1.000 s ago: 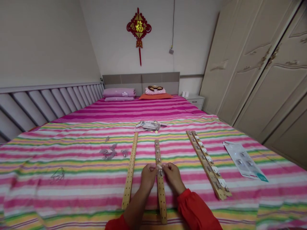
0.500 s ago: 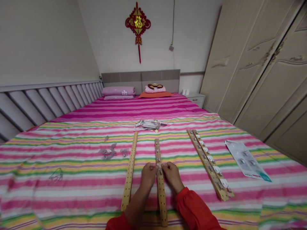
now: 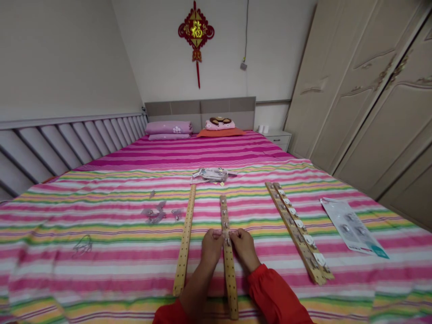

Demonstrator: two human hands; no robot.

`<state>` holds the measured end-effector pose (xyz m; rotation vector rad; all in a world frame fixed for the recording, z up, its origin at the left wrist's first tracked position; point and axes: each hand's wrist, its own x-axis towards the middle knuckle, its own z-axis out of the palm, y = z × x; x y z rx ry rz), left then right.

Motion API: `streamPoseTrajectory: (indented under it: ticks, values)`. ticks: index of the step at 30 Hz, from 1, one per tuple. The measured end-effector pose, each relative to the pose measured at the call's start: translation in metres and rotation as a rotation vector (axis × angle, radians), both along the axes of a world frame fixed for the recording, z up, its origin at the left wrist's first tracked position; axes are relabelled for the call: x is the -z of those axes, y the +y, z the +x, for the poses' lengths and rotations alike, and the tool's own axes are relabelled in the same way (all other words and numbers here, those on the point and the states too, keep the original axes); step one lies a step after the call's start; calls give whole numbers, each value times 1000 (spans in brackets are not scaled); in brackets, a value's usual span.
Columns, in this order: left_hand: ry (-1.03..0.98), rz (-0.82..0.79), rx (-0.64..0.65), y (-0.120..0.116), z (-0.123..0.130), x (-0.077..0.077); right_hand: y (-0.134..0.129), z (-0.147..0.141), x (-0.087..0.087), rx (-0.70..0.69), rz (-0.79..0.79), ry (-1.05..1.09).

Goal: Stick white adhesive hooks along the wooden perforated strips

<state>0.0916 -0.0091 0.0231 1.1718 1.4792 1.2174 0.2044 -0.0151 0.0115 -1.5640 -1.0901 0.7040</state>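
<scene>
A narrow wooden strip with rows of holes [image 3: 231, 279] lies lengthwise on the striped sheet before me. Several small shiny metal pieces on clear plastic are set along its far half. My left hand [image 3: 212, 245] and my right hand [image 3: 243, 246] meet over the strip from either side, fingertips pinched at a small metal piece [image 3: 227, 241]; its exact kind is too small to tell. To the left is a bare wooden strip with holes [image 3: 184, 243]. Loose metal pieces in clear plastic [image 3: 155, 213] lie beyond it.
Two filled wooden strips [image 3: 297, 229] lie side by side at right, one bearing white round pieces. Beside them is a clear blister pack [image 3: 353, 229]. A plastic bag [image 3: 211, 174] lies farther back, and a tangle of thin wire or string [image 3: 83, 244] at left.
The view shifts slightly, moving everything a little to the right in the picture. Both hands stay pinched at the same spot on the middle strip.
</scene>
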Motion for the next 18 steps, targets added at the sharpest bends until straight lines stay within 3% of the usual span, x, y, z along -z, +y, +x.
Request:
streamPoseTrajectory:
  ticks: [8, 18]
  values:
    - [1, 50, 84, -2, -2, 2, 7, 1, 1, 46, -63, -22]
    - [79, 49, 111, 7, -5, 16, 13, 1, 5, 66, -111, -11]
